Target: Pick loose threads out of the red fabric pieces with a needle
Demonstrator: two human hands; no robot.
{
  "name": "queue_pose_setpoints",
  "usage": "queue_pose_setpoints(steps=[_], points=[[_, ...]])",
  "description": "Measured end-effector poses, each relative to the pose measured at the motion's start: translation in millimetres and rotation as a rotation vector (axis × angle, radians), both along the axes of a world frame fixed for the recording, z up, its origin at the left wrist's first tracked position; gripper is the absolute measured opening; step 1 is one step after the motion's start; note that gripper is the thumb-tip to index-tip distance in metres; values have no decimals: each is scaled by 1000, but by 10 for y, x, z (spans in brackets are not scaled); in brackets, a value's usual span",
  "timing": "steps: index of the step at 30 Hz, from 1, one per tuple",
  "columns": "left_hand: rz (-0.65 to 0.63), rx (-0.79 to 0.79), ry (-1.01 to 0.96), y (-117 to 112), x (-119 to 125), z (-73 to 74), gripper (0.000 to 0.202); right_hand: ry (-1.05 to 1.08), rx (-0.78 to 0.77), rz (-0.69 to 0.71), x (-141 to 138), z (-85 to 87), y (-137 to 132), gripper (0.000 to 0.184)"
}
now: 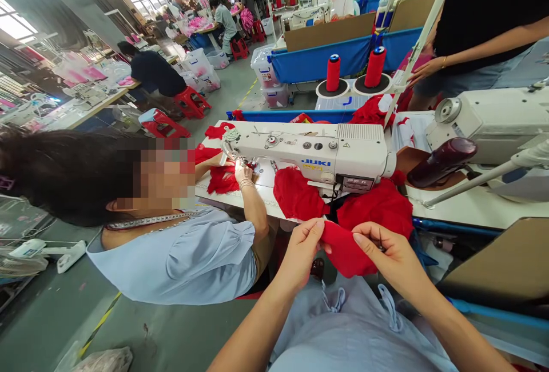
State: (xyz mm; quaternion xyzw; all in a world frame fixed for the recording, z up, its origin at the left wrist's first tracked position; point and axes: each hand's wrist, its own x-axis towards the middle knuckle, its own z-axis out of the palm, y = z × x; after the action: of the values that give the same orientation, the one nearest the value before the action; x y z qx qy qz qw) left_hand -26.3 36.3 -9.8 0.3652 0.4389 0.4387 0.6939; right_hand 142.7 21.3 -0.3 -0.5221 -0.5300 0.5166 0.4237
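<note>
My left hand (pixel 305 246) and my right hand (pixel 381 252) both pinch a small red fabric piece (pixel 345 255), held in front of my pale blue shirt. The right hand also seems to have a small dark tool tucked against its fingers; I cannot make it out. A bigger pile of red fabric (pixel 377 206) lies just beyond my hands, below the white Juki sewing machine (pixel 313 152). Another red piece (pixel 295 192) rests on the machine table.
A seated person in a blue top (pixel 180 258) sews red cloth at the machine's needle, close on my left. Two red thread cones (pixel 332 72) stand behind. A second machine (pixel 493 120) sits right, where a person in black (pixel 480 23) stands. Red stools line the aisle.
</note>
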Motion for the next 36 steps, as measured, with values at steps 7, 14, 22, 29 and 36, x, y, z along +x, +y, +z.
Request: queue_pose_setpoints(steps=[7,14,22,29,36], points=[[92,-7,-7,-14,11,32,32,-14,16,14,1,-20,-6,33],[61,85,157,-43,-7,41,25,-70,181,-18,-54,-49,4,28],[7,239,307,-90,17,136,18,-28,175,-43,-148,6,0,19],[37,276,418,-81,-7,143,13,56,79,-230,-58,-35,37,26],[36,287,409,-79,7,106,18,-97,148,-7,-60,35,49,19]])
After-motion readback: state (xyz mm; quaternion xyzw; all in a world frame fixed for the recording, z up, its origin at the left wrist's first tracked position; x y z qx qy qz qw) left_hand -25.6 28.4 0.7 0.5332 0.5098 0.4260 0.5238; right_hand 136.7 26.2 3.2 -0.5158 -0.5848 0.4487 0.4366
